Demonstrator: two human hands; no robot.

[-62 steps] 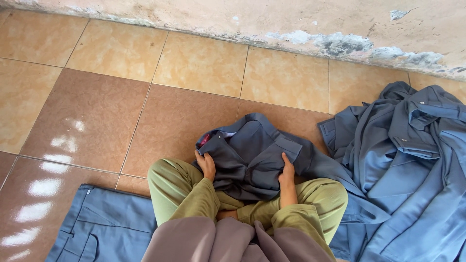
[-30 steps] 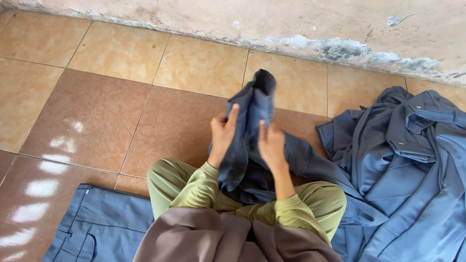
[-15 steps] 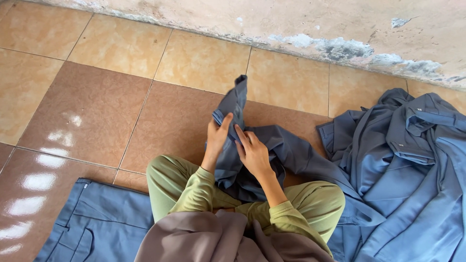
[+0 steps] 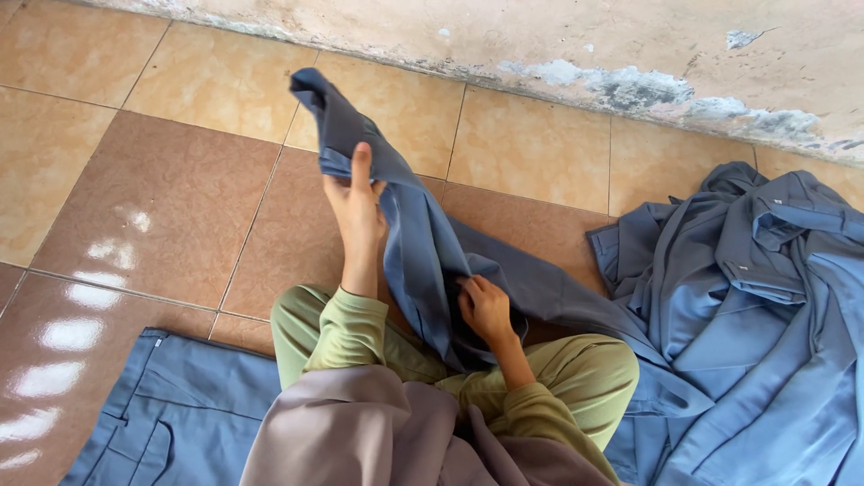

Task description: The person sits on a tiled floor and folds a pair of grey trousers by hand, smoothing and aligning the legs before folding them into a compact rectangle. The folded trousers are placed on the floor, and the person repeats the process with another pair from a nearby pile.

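I sit cross-legged on a tiled floor in olive green trousers. My left hand [image 4: 356, 203] is raised and grips a blue-grey garment [image 4: 414, 234] near its upper end, so that one part stands stretched upward and to the left. My right hand [image 4: 486, 308] is low over my lap, with fingers closed on a fold of the same garment. The rest of the cloth trails to the right across my knee.
A heap of blue-grey clothes [image 4: 756, 306] lies on the floor at the right. Flat blue trousers [image 4: 171, 414] lie at the lower left. A worn, stained wall [image 4: 630, 54] runs along the back. Brown and tan tiles [image 4: 171, 198] stretch to the left.
The garment lay bunched in my lap with both hands on it. I lifted it, and now my left hand has drawn one end up and left while my right hand dropped to my lap.
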